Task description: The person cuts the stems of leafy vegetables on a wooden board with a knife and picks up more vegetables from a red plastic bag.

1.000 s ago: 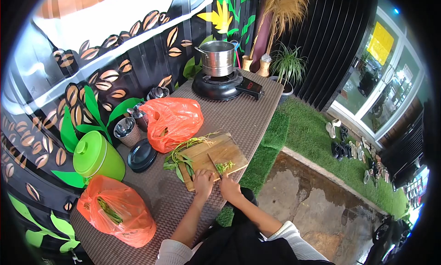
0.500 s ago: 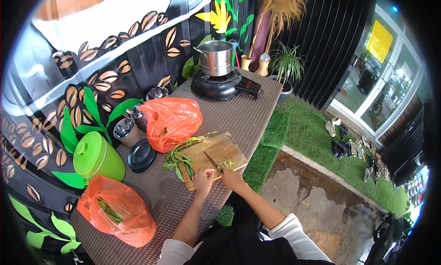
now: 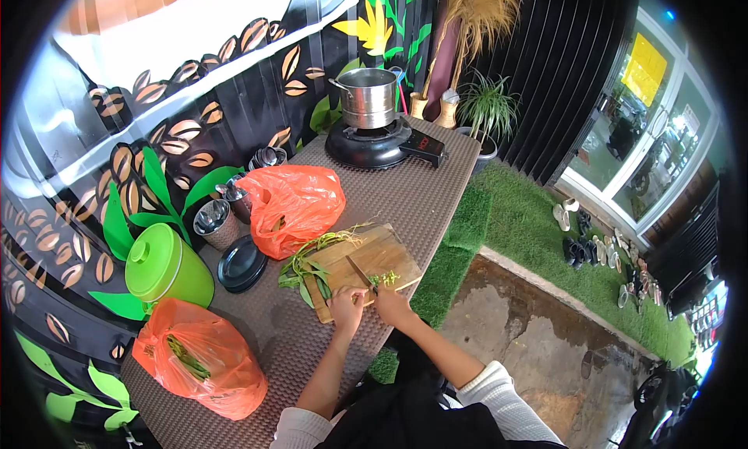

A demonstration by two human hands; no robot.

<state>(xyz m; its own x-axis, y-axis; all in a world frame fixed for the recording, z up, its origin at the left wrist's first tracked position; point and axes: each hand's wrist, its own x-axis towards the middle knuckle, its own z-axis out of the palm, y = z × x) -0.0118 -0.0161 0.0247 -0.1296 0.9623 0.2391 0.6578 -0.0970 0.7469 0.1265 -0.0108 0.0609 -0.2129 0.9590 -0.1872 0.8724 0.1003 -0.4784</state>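
Since a second ago, the right hand and the knife have shifted slightly up the frame; nearly everything else stayed put. Right fist is wrapped round the handle. Left hand has its fingers bunched at the board's lower edge; can't tell what, if anything, is pinched.

The leafy greens lie on the left end of the wooden board, mid-frame, chopped bits by the blade. I'd guess the greens are light, floppy, easily bruised, maybe slippery if wet, so hold them by the stem bundle. Knife looks stiff: handle only.

Table is brown and woven-textured, with a pot on a stove top centre. Glass doors upper right, grass-like turf below.
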